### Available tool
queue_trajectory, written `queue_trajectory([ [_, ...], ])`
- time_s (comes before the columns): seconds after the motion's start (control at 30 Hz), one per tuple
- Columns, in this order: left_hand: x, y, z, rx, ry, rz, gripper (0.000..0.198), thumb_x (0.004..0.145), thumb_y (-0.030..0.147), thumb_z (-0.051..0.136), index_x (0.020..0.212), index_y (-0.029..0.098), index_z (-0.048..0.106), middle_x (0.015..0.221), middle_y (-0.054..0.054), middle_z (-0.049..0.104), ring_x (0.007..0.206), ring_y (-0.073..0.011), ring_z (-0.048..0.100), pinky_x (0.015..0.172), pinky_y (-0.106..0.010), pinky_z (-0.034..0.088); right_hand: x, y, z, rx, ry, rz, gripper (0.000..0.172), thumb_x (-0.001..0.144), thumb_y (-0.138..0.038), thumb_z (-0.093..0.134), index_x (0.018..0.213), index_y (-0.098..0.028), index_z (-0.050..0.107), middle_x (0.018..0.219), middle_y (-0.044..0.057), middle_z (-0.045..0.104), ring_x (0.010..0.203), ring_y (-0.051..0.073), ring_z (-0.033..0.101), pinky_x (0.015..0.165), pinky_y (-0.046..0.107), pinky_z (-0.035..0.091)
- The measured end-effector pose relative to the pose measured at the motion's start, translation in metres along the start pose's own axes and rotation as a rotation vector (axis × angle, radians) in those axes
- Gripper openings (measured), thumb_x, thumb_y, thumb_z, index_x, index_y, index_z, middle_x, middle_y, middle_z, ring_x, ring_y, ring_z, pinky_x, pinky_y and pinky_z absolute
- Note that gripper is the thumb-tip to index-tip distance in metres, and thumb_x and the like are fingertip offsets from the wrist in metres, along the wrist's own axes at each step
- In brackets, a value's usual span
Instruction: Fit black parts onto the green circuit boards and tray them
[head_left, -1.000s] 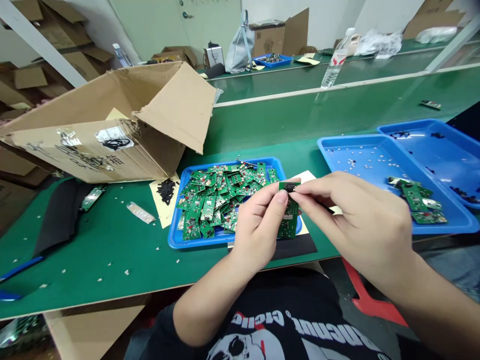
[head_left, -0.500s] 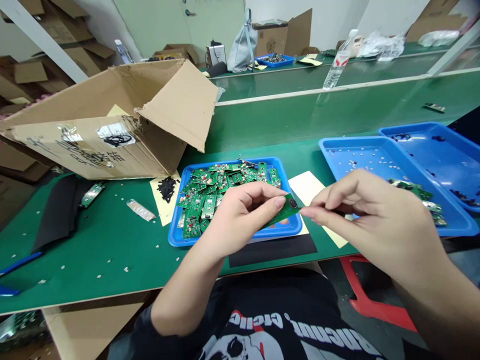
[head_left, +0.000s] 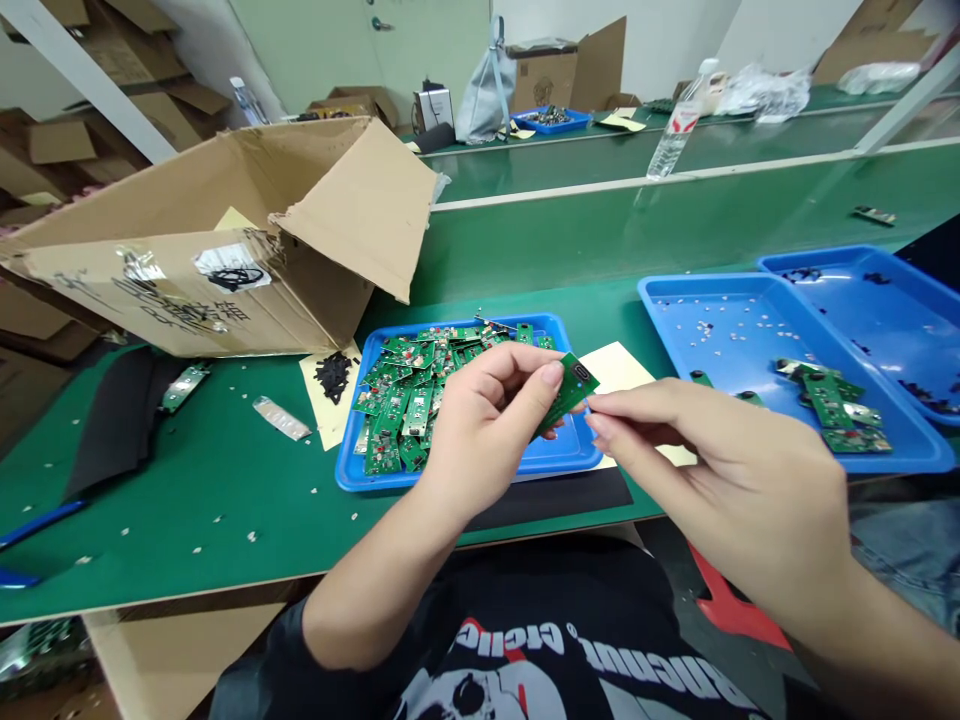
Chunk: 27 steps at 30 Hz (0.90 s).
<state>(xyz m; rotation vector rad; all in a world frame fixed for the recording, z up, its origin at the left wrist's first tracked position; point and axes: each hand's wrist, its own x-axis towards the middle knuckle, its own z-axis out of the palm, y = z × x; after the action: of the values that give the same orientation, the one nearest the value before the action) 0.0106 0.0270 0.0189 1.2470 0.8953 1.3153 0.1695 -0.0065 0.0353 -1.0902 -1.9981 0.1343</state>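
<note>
Between the thumb and fingers of my left hand is a green circuit board, tilted, with a black oval part near its upper corner. The thumb and forefinger of my right hand are pinched together at the board's right edge; anything between them is too small to make out. Beneath my left hand stands a blue tray heaped with green circuit boards. To its left, small black strips lie piled on a yellow paper.
On the right stand a blue tray with several circuit boards and a second blue tray with black bits. An open cardboard box is at the left. A black sheet and blue-handled tool lie left. A water bottle stands behind.
The board has tilted more upright in my left hand. My right hand has moved slightly left and down along its edge, uncovering boards in the right-hand tray.
</note>
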Motion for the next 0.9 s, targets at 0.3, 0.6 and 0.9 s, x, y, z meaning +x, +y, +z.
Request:
queue_trajectory([
  [0.3, -0.005, -0.005, 0.012, 0.022, 0.137, 0.199, 0.010, 0.086, 0.028, 0.067, 0.083, 0.019, 0.067, 0.068, 0.003, 0.064, 0.050, -0.0069, 0.059, 0.047, -0.017, 0.052, -0.002, -0.003, 0.010, 0.072, 0.096, 0.123, 0.012, 0.087, -0.013, 0.061, 0.090, -0.024, 0.066, 0.080, -0.001, 0.073, 0.062, 0.013, 0.069, 0.059, 0.026, 0.058],
  [0.6, -0.004, 0.007, -0.002, 0.010, -0.106, 0.018, 0.008, 0.084, 0.024, 0.067, 0.079, 0.018, 0.065, 0.064, 0.003, 0.061, 0.049, -0.0072, 0.055, 0.043, -0.016, 0.050, 0.008, 0.023, -0.010, -0.186, 0.067, -0.224, 0.019, 0.085, -0.007, 0.061, 0.094, -0.023, 0.066, 0.084, 0.003, 0.072, 0.074, 0.016, 0.069, 0.065, 0.029, 0.057],
  [0.9, 0.020, 0.027, -0.018, 0.123, -0.510, -0.222, 0.020, 0.081, 0.028, 0.068, 0.064, 0.018, 0.070, 0.053, 0.001, 0.059, 0.041, -0.0082, 0.050, 0.036, -0.019, 0.036, 0.018, 0.033, -0.017, 0.053, -0.124, -0.392, 0.027, 0.090, -0.007, 0.053, 0.102, -0.027, 0.068, 0.087, 0.002, 0.071, 0.074, 0.013, 0.067, 0.062, 0.027, 0.056],
])
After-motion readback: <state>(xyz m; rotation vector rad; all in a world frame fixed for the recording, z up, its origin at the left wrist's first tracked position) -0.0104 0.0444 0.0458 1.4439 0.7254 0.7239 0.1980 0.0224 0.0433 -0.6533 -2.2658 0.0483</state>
